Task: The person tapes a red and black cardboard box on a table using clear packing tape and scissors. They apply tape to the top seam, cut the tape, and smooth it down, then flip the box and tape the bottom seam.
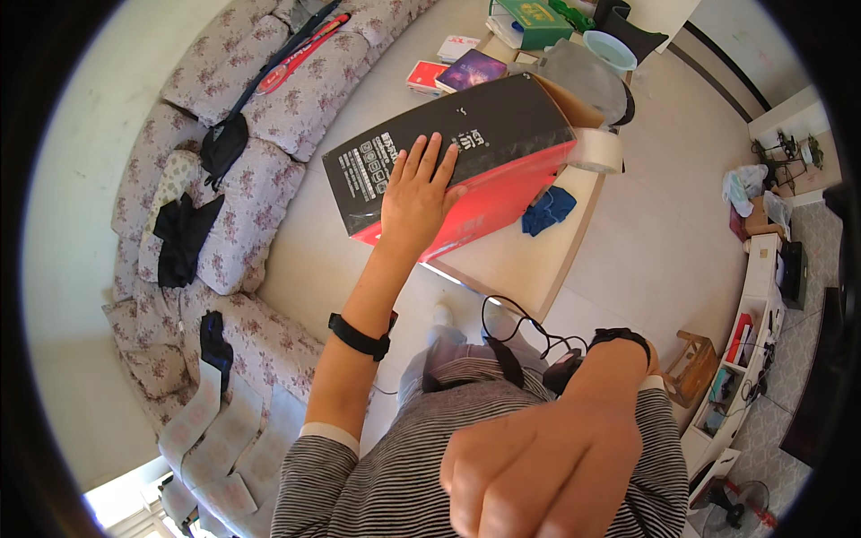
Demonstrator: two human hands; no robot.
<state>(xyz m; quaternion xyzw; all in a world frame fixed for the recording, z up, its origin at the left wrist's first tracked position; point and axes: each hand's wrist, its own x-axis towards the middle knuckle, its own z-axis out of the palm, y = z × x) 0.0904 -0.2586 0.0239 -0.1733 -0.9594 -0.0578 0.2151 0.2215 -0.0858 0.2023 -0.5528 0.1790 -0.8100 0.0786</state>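
My left hand [420, 195] rests flat, fingers spread, on the black side of a large black-and-red cardboard box [498, 121]. The box lies on a pale table [538, 269], one end jutting past the table's left edge; a brown flap stands out at its far right end. Close to the camera, my right hand [545, 464] is raised with its fingers curled; whether it holds anything is hidden. A roll of tape [597, 150] is by the box's right end. Nearer me, a crumpled dark blue cloth [549, 210] lies on the table.
Past the box are a purple box [471, 70], red and white card boxes [426, 75], a green box [538, 23], a grey bag [578, 77] and a pale blue bowl [609, 50]. A floral sofa [249, 195] stands left, a wooden stool [689, 370] right.
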